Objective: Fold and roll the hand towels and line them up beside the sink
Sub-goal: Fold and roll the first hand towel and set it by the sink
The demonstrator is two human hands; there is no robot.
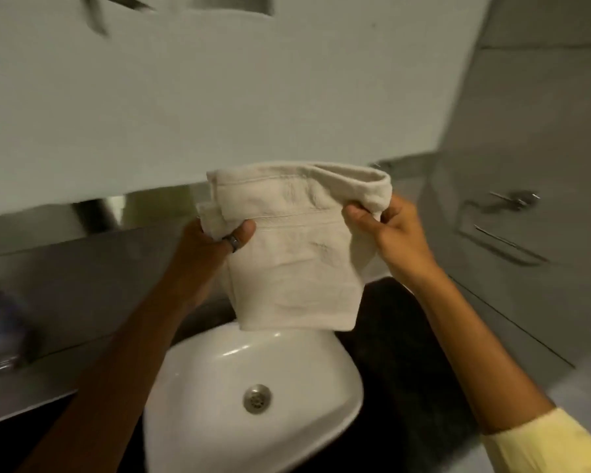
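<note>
A cream hand towel [297, 254] hangs in the air above the back of the white sink [219, 377], folded over so its lower edge nearly reaches the rim. My left hand [215, 247], wearing a ring, grips the towel's upper left corner. My right hand [386, 230] pinches the upper right corner. Both hands hold the top edge roughly level, and the towel hides the tap behind it.
The sink has a metal drain [257, 399] and sits on a dark counter [400, 336] that extends to the right. A pale wall panel [219, 97] lies behind. A metal fixture [512, 199] is mounted on the right wall. A blurred object [0, 322] sits at far left.
</note>
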